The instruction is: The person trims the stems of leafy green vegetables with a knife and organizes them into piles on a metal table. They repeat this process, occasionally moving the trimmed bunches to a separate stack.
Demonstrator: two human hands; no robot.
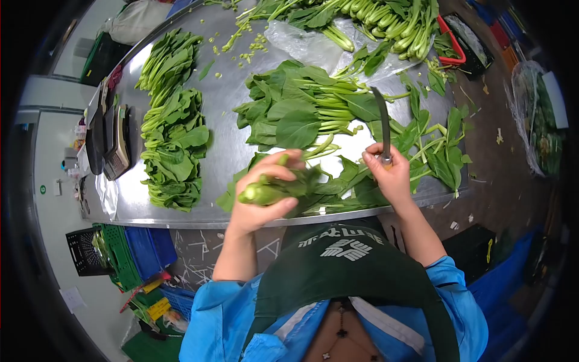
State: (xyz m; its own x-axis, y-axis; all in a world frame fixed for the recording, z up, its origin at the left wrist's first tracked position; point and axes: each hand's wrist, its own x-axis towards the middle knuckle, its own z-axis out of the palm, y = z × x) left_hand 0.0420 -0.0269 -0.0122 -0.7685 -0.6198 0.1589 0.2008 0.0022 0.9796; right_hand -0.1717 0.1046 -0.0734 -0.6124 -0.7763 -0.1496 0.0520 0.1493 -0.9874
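Note:
My left hand [265, 190] is closed around a bunch of leafy greens [307, 187], the cut stem ends facing left and the leaves trailing to the right. In my right hand [389, 172] I grip a knife [383, 117] with a dark, curved blade that points up and away from me. Just beyond my hands lies a pile of greens [295, 108] on the metal table, stems toward the right. More loose greens [443, 145] are spread right of the knife.
A long row of bunched greens [175, 133] lies on the left of the metal table [229, 139]. Beside it stands a scale [114, 136]. At the back, greens [386, 24] rest on clear plastic [301, 45], near a red basket [452, 39]. Crates [117, 253] stand on the floor at left.

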